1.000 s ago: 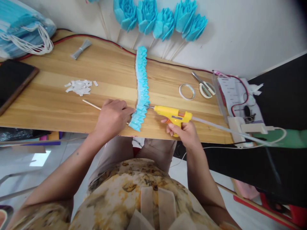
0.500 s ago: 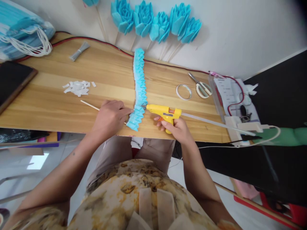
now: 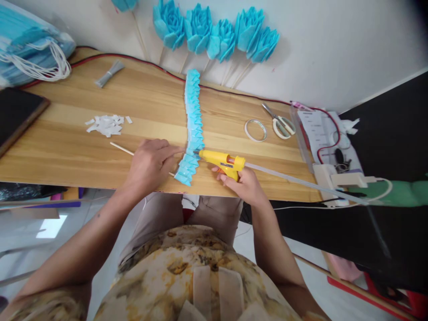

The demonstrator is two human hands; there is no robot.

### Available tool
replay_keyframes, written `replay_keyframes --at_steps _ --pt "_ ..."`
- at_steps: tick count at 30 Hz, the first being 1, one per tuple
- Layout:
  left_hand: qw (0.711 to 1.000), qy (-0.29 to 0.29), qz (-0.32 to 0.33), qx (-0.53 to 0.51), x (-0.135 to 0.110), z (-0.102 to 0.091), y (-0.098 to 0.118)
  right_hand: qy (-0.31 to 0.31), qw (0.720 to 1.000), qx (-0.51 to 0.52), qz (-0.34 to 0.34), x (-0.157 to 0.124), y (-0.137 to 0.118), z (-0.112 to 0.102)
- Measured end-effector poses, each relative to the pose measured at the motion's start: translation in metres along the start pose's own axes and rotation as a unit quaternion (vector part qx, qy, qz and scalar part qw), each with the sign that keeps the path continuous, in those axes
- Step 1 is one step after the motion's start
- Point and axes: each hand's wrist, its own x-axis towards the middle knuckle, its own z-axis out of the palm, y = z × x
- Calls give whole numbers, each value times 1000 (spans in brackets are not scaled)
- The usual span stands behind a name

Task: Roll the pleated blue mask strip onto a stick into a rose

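A long pleated strip of light-blue material point(image 3: 194, 111) lies across the wooden table from back to front. My left hand point(image 3: 150, 162) rests at its left side near the front end, the outstretched index finger pressing the strip's edge and the other fingers curled. A thin wooden stick point(image 3: 122, 148) runs under this hand, coming out by the strip's front end. My right hand point(image 3: 245, 183) is closed around the grip of a yellow hot glue gun point(image 3: 222, 159). The gun's nozzle points left and meets the strip's pleats. A long translucent glue stick point(image 3: 294, 178) sticks out of its back.
Blue flowers on sticks point(image 3: 199, 29) lean along the wall. White scraps point(image 3: 106, 125) and a bundle of ties point(image 3: 109, 73) lie left, beyond them a dark tablet-like object point(image 3: 20, 118). Right are a tape roll point(image 3: 256, 130), scissors point(image 3: 282, 125) and a white power strip point(image 3: 326, 178).
The glue gun in my right hand has shifted left, and its nozzle now reaches farther over the strip. My left hand stays at the strip's edge.
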Motion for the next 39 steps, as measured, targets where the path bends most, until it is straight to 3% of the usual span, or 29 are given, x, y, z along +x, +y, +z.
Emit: replay_keyframes --at_steps 6,13,29,39 --pt "999 -48 4 2 10 6 2 -5 997 -72 -3 2 -11 -1" --pt "997 -64 12 34 11 10 3 -6 997 -72 8 1 -12 -1" --pt "997 -56 6 49 13 13 5 -7 996 -86 8 3 -13 -3" --pt "997 -42 4 57 12 14 8 -128 991 1 30 25 -15 -26"
